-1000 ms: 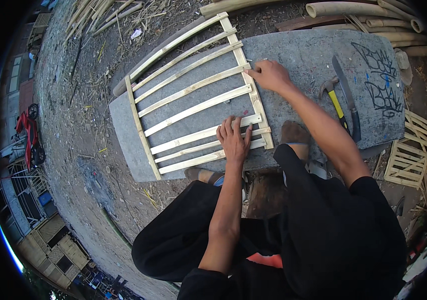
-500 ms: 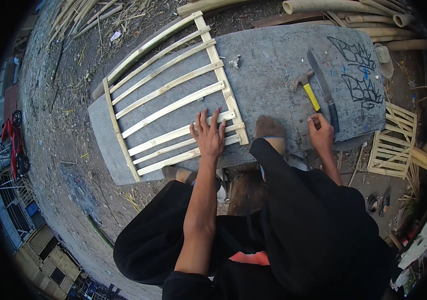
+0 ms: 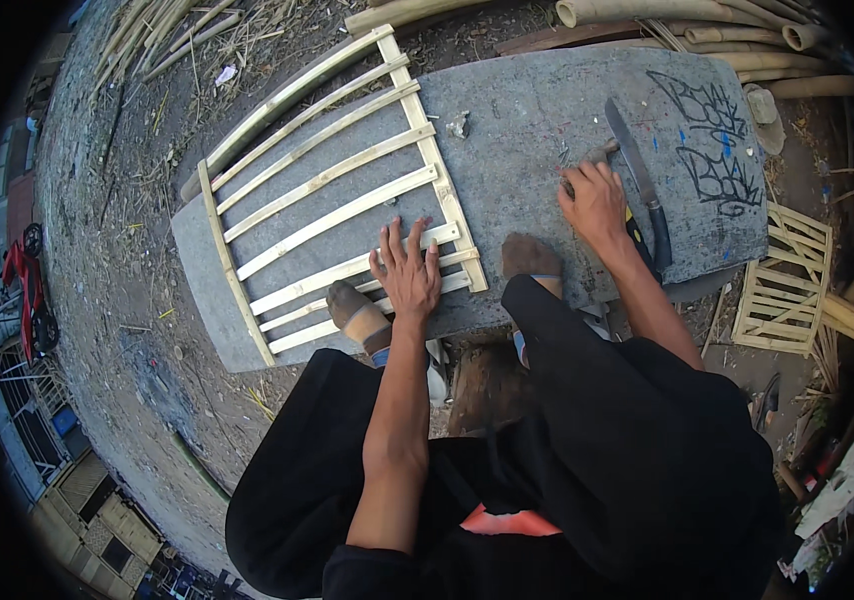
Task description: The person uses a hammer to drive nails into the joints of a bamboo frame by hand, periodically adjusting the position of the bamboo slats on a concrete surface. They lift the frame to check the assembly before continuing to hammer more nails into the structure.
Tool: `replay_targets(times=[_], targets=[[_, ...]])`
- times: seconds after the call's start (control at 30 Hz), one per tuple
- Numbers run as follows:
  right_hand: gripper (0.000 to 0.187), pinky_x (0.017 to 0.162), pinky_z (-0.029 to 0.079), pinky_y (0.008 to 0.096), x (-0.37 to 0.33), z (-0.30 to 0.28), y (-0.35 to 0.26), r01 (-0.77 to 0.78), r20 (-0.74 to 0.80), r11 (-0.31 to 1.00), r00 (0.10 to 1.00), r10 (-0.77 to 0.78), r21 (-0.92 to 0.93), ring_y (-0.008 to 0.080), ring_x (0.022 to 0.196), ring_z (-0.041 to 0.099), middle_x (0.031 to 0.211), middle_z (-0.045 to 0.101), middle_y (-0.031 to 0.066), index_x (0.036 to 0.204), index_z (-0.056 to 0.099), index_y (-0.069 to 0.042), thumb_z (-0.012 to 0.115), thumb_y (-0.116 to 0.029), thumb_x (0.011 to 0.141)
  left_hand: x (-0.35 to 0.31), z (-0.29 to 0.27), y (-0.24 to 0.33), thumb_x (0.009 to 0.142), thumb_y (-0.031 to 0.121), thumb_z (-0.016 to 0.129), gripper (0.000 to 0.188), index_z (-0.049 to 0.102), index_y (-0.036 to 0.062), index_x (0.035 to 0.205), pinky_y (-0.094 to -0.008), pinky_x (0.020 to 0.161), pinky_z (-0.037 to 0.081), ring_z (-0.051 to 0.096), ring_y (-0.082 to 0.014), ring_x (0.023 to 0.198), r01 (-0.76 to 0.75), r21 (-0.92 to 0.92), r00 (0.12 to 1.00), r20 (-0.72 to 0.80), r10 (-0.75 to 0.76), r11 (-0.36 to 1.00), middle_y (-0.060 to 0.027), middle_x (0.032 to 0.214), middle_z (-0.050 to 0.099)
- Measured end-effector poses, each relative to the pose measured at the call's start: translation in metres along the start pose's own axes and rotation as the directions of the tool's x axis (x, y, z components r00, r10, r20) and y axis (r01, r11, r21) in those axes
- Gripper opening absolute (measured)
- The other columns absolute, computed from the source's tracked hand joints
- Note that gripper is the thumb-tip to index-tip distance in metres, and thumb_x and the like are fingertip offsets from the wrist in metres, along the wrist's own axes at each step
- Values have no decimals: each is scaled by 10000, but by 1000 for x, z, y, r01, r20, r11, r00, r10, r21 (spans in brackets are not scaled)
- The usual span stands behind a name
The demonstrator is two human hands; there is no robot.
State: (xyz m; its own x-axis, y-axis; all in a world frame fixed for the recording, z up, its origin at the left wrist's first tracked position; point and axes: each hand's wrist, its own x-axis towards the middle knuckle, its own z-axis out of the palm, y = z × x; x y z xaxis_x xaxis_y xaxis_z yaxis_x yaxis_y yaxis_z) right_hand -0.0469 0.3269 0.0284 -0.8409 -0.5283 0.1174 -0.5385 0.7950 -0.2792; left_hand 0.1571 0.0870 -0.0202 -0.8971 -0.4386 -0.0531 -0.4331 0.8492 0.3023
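Observation:
A bamboo slat frame [image 3: 337,240], pale strips nailed across two side rails, lies on the left of a grey board. My left hand [image 3: 409,275] rests on its lower slats near the right rail, fingers spread. My left socked foot [image 3: 355,308] is on the lowest slats. My right hand [image 3: 595,205] is down on the board with its fingers curled together, close to a few small nails [image 3: 564,152]. Whether the fingertips hold a nail is hidden. Beneath that hand and wrist lies a hammer [image 3: 633,228] with a yellow and black handle, mostly covered.
A long-bladed machete [image 3: 635,160] lies just right of the hammer. The grey board [image 3: 517,110] has black scrawl on its right part. Bamboo poles [image 3: 667,12] lie behind it, and another slatted bamboo panel [image 3: 785,280] is on the ground at right. My right foot [image 3: 532,255] stands on the board.
My right hand has moved from the hammer handle's end up and left to the nails beside the hammer head. My left foot has come forward onto the slats. The left hand stays put.

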Motion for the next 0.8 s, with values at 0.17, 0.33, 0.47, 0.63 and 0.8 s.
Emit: replay_targets(times=[0.17, 0.33, 0.47, 0.63, 0.8], targets=[[225, 875, 420, 449, 17, 2, -1, 53, 112, 993, 993, -41, -102, 278, 989, 564, 956, 643, 84, 939, 720, -61, 729, -216, 775, 2, 0, 1, 1005, 380, 449, 446, 461, 225, 1423, -548, 1150, 121, 261, -302, 1449, 7, -1, 1000, -23, -7, 1000, -95, 1521, 369], [247, 879, 422, 460, 21, 8, -2, 46, 145, 995, 989, -32, -93, 282, 988, 573, 984, 652, 88, 942, 719, -58, 733, -235, 770, 1, 1, -2, 997, 400, 466, 442, 484, 215, 1398, -544, 1152, 112, 283, -292, 1438, 2, -22, 999, -40, -3, 1000, -92, 1507, 387], [267, 876, 425, 454, 18, -2, -4, -47, 104, 999, 993, 48, -9, 285, 982, 582, 1010, 658, 94, 954, 718, -55, 748, -225, 750, 0, 0, -2, 991, 405, 481, 449, 496, 192, 1386, -534, 1155, 110, 300, -290, 1430, 7, -41, 999, -48, -9, 999, -98, 1487, 411], [305, 851, 421, 445, -5, -15, 10, -49, 64, 998, 997, 51, -34, 277, 961, 581, 978, 635, 81, 994, 722, -63, 765, -210, 730, 1, -2, -1, 997, 381, 476, 443, 484, 168, 1385, -520, 1161, 118, 315, -304, 1424, 8, -40, 999, -47, -10, 999, -99, 1476, 422], [262, 815, 406, 430, -13, -7, 9, -13, 18, 997, 1000, 14, -70, 258, 923, 579, 921, 609, 57, 989, 732, -88, 750, -217, 762, 0, 1, 0, 983, 386, 508, 445, 505, 165, 1369, -529, 1158, 114, 317, -286, 1422, 11, -44, 998, -57, -13, 999, -101, 1465, 438]])
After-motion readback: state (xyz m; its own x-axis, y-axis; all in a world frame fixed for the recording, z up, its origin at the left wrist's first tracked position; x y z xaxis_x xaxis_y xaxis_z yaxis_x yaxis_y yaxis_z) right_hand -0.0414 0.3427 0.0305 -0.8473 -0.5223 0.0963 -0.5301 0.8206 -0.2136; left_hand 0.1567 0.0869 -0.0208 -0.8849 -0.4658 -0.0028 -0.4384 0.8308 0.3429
